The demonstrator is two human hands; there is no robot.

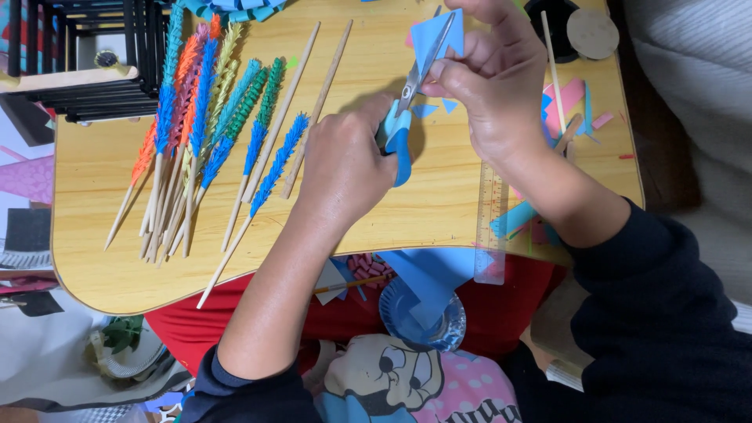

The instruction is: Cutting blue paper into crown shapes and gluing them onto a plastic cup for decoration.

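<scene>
- The left hand (345,168) is closed around the blue plastic handles of the steel-bladed scissors (407,102), whose blades bite into a small blue paper piece (433,35) at the far edge of the wooden table (439,204).
- The right hand (489,86) pinches that paper, its fingertips (439,74) just beside the blades; a careless snip could nick them.
- The paper might bend or tear, spoiling the cut.
- The left forearm lies near the row of paper-wrapped wooden sticks (204,141) to the left and could nudge them.

Scissor handles (397,141) half hidden under left hand (345,164); blue paper (435,35) cut off at top edge.
</scene>
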